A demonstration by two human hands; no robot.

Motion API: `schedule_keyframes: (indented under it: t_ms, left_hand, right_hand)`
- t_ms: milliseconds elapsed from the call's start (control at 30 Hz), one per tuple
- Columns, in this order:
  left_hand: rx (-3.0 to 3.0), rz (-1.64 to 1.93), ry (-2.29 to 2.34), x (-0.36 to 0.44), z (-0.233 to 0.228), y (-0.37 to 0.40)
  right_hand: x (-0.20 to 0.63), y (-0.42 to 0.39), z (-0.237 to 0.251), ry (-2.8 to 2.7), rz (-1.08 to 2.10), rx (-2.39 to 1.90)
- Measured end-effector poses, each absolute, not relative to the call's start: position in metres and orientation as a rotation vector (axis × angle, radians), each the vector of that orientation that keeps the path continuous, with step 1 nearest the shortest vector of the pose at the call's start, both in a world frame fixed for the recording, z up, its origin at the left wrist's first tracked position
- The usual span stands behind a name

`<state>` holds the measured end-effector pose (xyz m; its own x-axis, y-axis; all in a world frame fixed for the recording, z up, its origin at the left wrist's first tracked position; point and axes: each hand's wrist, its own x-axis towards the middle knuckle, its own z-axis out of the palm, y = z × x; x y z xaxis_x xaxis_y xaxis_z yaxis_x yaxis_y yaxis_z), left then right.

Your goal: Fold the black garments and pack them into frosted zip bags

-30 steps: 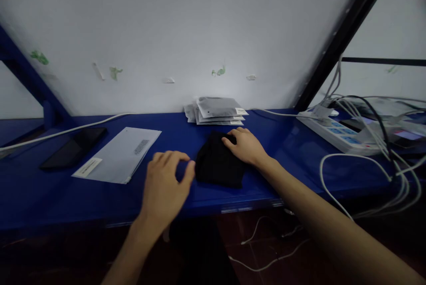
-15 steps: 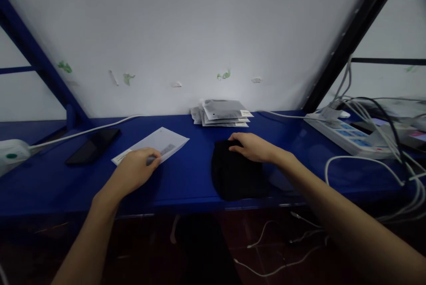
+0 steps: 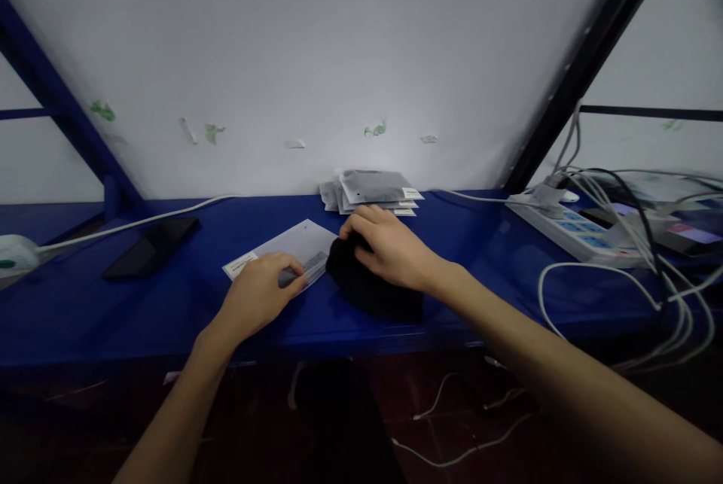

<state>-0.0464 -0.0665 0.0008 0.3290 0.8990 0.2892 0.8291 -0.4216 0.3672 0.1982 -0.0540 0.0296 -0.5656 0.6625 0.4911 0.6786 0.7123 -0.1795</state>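
Note:
My left hand (image 3: 258,296) grips the near edge of a flat grey-white plastic bag (image 3: 288,246) with a barcode label, lying on the blue shelf (image 3: 169,296). My right hand (image 3: 388,249) rests on top of a folded black cloth (image 3: 370,290), its fingers curled over the cloth's far left end. Cloth and bag lie side by side, the cloth's left end touching the bag's right edge.
A stack of packed grey bags (image 3: 373,190) lies against the white wall. A dark phone (image 3: 151,247) and a white cable (image 3: 141,222) are at left. A white power strip (image 3: 570,232) with several tangled cables (image 3: 621,273) fills the right side.
My left hand took hold of the grey bag and drew it right, toward the cloth. My right hand slid the black cloth left until it met the bag.

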Motion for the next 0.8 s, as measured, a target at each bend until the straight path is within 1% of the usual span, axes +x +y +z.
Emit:
schedule_keyframes:
  t_ms: [100,200,333,400,500,600,700,800]
  left_hand:
    - [2.391,0.665,1.629,-0.044,0.003,-0.069]
    - [2.334,0.675,1.64,-0.041,0.008,-0.071]
    - [2.21,0.799,1.639,-0.039,0.009,-0.07]
    - [2.108,0.868,1.701,-0.04,0.007,-0.067]
    - [1.864,1.031,1.802,-0.042,0.003,-0.061]
    - [1.743,1.22,1.788,-0.043,0.001,-0.057]
    - [1.944,1.368,1.709,-0.04,0.002,-0.06]
    - [2.313,1.371,1.628,-0.039,0.001,-0.067]
  right_hand:
    - [0.171,-0.054,0.025,-2.365,-0.059,-0.887]
    - [0.15,-0.051,0.008,-2.352,-0.097,-0.811]
    - [0.141,-0.047,-0.013,-2.176,-0.169,-0.887]
    - [0.141,-0.047,-0.016,-2.213,-0.115,-0.887]
    - [0.142,-0.048,-0.014,-2.347,0.057,-0.777]
    - [0.14,-0.048,-0.011,-2.406,0.145,-0.705]
    - [0.136,-0.046,-0.009,-2.467,0.202,-0.664]
    - [0.134,-0.043,-0.005,-2.536,0.223,-0.691]
